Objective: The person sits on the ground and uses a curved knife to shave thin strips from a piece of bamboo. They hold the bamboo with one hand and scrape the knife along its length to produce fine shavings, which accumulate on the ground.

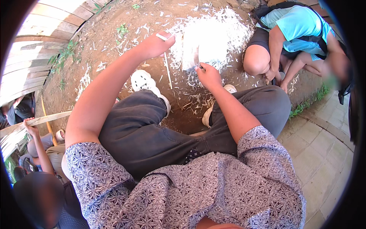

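Left hand (158,45), upper centre, closed round a pale strip (167,71) that extends below it. Right hand (209,78), just right, grips a knife (197,55), apart from the strip. Judgement: shallow strokes, edge angled away from fingers.

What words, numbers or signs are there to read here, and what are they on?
None that I can read.
Patterned shirt: flowers, no letters seen.
Pale strip in the left hand: no writing seen.
Knife in the right hand: any marks are too small to tell.
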Available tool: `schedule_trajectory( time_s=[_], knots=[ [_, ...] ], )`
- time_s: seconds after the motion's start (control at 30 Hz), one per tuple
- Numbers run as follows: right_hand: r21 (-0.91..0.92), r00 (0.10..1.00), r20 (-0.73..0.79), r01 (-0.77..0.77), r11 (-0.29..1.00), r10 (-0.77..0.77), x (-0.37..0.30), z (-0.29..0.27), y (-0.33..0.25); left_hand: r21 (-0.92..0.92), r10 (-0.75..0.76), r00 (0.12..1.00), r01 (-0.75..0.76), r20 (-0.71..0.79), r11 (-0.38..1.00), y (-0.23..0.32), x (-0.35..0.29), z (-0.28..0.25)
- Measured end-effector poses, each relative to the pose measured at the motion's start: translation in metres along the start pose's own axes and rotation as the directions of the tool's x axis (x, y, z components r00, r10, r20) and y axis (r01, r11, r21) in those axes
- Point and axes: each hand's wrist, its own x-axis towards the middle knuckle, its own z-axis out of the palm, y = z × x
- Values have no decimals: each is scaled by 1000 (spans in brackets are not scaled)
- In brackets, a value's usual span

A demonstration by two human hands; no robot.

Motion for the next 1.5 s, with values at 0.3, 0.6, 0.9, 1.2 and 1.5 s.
schedule_trajectory(
  time_s=[0.3, 0.6, 0.9, 1.2, 1.5],
  knots=[
    [223, 949, 273, -224, 949, 160, -1, -22, -30, 39, 0, 1000, 0, 3, 999, 3, -2, 0],
    [247, 928, 302, -296, 923, 218, 10, -42, -41, 13, 23, 1000, -23, -6, 1000, -6, 0, 3],
    [63, 950, 247, -212, 975, 190, 2, -23, -27, 20, -16, 1000, 16, -20, 1000, -9, 2, 5],
    [511, 958, 250, -256, 820, 143, 7, -33, -55, 16, 40, 999, -40, -19, 999, -5, -1, 3],
    [178, 957, 260, -179, 968, 129, 6, -7, -12, 74, -22, 997, 27, -71, 997, -5, 0, 6]
  ],
)
